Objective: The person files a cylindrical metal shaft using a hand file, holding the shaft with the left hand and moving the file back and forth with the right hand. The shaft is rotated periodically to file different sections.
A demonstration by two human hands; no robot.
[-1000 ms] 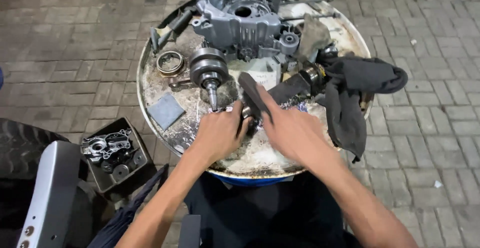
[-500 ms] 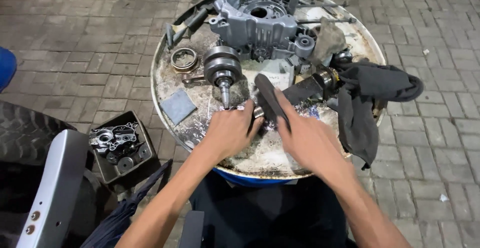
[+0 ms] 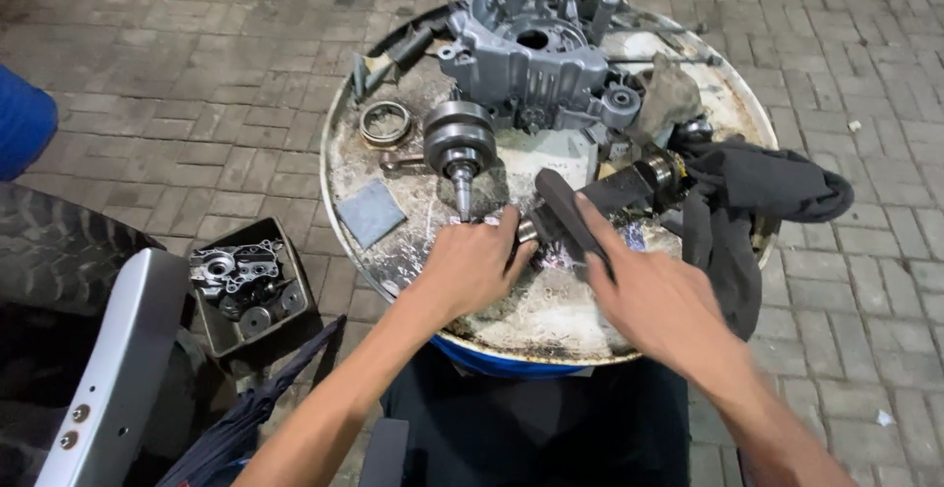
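Outdoor street-side engine repair spot. Brick paving (image 3: 197, 84) all around. Upturned drum top (image 3: 551, 335) serves as bench under fingers; grey engine casing (image 3: 536, 55) beyond fingertips, crankshaft (image 3: 459, 143) just ahead. Tray of small metal parts (image 3: 251, 286) on ground, left of fingers, beside tyre (image 3: 54, 251).

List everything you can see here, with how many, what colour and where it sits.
Round metal drum top: one, grimy white, centre, serving as a workbench.
Grey cast engine casing: one, far side of the drum top.
Steel crankshaft with round webs: one, left of centre.
Metal bearing ring: one, far left of the drum top.
Grey square pad: one, near left edge.
Black cloth: one, draped over the right edge.
Black tray of small engine parts: one, on the paving, left.
Black flat tool: one, under the right hand.
Left hand: on a small metal part.
Right hand: gripping the tool.
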